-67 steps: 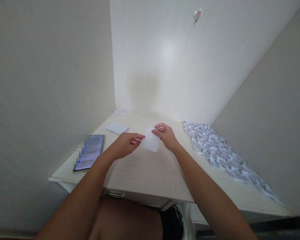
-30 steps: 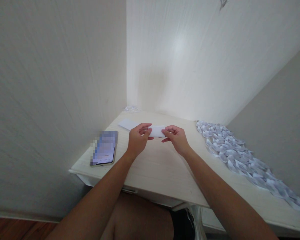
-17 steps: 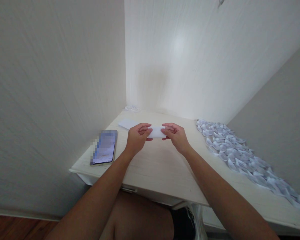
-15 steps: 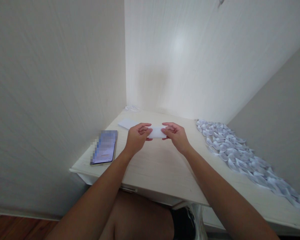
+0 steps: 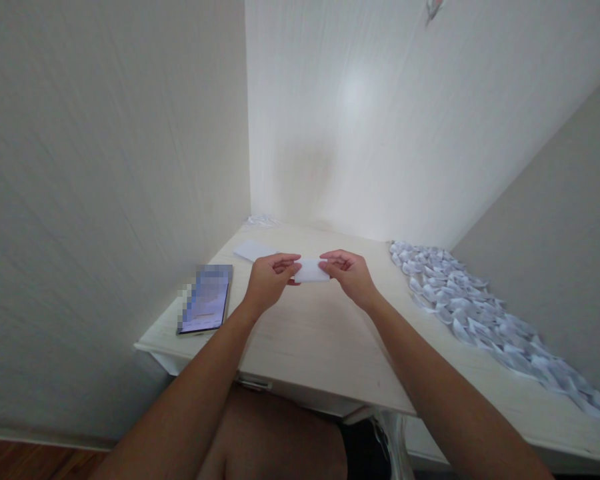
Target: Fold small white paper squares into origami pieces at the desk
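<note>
A small white piece of paper (image 5: 311, 271), which looks folded, is held up over the middle of the desk. My left hand (image 5: 273, 277) pinches its left end between thumb and fingers. At the other end, my right hand (image 5: 346, 272) grips the paper in the same way. Behind my left hand lies a flat stack of white paper (image 5: 254, 251), partly covered by the hand.
A phone (image 5: 206, 300) with its screen lit lies at the desk's left edge. Many folded white paper pieces (image 5: 460, 303) form a long band along the right side. Walls enclose the white desk (image 5: 320, 340) at the left, back and right.
The paper between my hands shows a slightly taller face now, and my right fingers sit differently on it. The whole view has shifted a little.
</note>
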The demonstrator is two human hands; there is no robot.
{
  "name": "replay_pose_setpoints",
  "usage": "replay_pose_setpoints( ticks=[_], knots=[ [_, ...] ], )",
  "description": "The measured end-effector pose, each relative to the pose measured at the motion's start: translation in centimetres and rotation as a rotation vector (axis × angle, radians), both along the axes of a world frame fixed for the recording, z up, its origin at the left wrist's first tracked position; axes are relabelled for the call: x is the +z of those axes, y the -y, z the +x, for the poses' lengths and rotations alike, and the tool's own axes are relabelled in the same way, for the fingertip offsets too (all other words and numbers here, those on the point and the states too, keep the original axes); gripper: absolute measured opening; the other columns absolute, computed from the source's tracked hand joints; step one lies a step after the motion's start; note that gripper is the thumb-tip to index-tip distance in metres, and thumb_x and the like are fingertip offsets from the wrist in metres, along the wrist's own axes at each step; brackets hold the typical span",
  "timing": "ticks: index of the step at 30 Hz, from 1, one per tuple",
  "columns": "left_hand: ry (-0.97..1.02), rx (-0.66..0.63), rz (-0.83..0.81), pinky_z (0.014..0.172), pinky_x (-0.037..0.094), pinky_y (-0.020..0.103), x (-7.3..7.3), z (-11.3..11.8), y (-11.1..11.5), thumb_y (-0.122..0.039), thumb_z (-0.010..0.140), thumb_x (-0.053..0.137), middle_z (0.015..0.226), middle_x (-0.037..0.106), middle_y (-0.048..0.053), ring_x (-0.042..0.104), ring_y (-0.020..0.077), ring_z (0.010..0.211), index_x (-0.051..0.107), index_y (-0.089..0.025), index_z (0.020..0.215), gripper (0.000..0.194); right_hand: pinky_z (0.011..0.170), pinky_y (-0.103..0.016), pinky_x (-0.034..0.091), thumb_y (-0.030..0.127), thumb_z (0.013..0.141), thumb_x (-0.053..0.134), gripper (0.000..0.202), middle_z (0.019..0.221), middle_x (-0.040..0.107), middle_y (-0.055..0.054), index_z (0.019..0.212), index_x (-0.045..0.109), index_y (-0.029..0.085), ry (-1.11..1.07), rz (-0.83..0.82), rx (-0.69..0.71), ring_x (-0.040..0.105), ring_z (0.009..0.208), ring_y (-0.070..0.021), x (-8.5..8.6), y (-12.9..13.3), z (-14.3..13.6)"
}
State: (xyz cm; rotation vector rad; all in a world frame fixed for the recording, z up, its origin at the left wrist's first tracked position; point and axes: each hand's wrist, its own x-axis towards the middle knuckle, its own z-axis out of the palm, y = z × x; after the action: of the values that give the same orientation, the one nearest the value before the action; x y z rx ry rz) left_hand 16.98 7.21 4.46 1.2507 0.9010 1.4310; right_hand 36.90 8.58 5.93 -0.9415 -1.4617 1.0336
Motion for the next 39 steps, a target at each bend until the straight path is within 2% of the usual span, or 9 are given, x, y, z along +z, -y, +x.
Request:
replay_pose_setpoints(
  ticks=[7,13,17,28,34,39],
  knots=[
    [-0.029,0.014,0.001,0.063,0.066,0.035,0.4,-0.6,0.0,-0.04,0.061,0.089,0.082,0.077,0.008,0.073,0.0204,0.073,0.075,-0.01,0.101,0.052,0.06,-0.03,0.053,0.047,0.062,0.089,0.036,0.075,0.074,-0.003,0.083,0.075,0.022,0.002,0.016,-0.009,0.065,0.066,-0.0162,0.0,-0.1,0.2],
    [-0.051,0.031,0.021,0.063,0.065,0.035,0.1,-0.7,-0.1,-0.04,0.064,0.087,0.081,0.077,0.009,0.073,0.0203,0.072,0.077,-0.011,0.093,0.043,0.063,-0.031,0.052,0.045,0.064,0.089,0.033,0.076,0.073,-0.003,0.084,0.076,0.022,-0.012,0.021,0.013,0.064,0.066,-0.016,-0.1,-0.2,0.3],
    [-0.064,0.033,0.041,0.064,0.065,0.035,0.1,-0.7,-0.1,-0.042,0.065,0.086,0.082,0.077,0.008,0.072,0.019,0.071,0.078,-0.012,0.096,0.043,0.064,-0.032,0.053,0.045,0.063,0.089,0.035,0.076,0.073,-0.003,0.085,0.075,0.022,-0.012,0.019,0.018,0.065,0.067,-0.0163,0.0,-0.1,0.2],
    [-0.065,-0.035,0.043,0.066,0.066,0.037,0.8,-0.9,0.2,-0.046,0.065,0.088,0.083,0.078,0.008,0.074,0.0209,0.072,0.078,-0.013,0.09,0.043,0.064,-0.031,0.052,0.043,0.064,0.09,0.033,0.076,0.074,-0.004,0.085,0.077,0.021,-0.016,0.026,0.026,0.065,0.067,-0.0154,0.2,0.2,0.4],
    [-0.048,-0.044,0.039,0.066,0.066,0.036,0.9,-1.0,0.3,-0.044,0.066,0.088,0.085,0.079,0.008,0.075,0.0212,0.074,0.078,-0.013,0.094,0.043,0.064,-0.029,0.052,0.044,0.062,0.09,0.034,0.076,0.075,-0.004,0.083,0.077,0.021,-0.027,0.027,0.032,0.065,0.067,-0.0151,0.4,0.2,0.4],
    [-0.066,-0.035,0.039,0.068,0.067,0.037,1.0,-1.1,0.5,-0.041,0.065,0.088,0.085,0.079,0.008,0.075,0.0214,0.074,0.079,-0.014,0.09,0.037,0.064,-0.03,0.053,0.043,0.063,0.09,0.032,0.077,0.075,-0.004,0.083,0.078,0.021,-0.011,0.036,0.031,0.066,0.067,-0.0154,0.6,0.3,0.3]
  ],
)
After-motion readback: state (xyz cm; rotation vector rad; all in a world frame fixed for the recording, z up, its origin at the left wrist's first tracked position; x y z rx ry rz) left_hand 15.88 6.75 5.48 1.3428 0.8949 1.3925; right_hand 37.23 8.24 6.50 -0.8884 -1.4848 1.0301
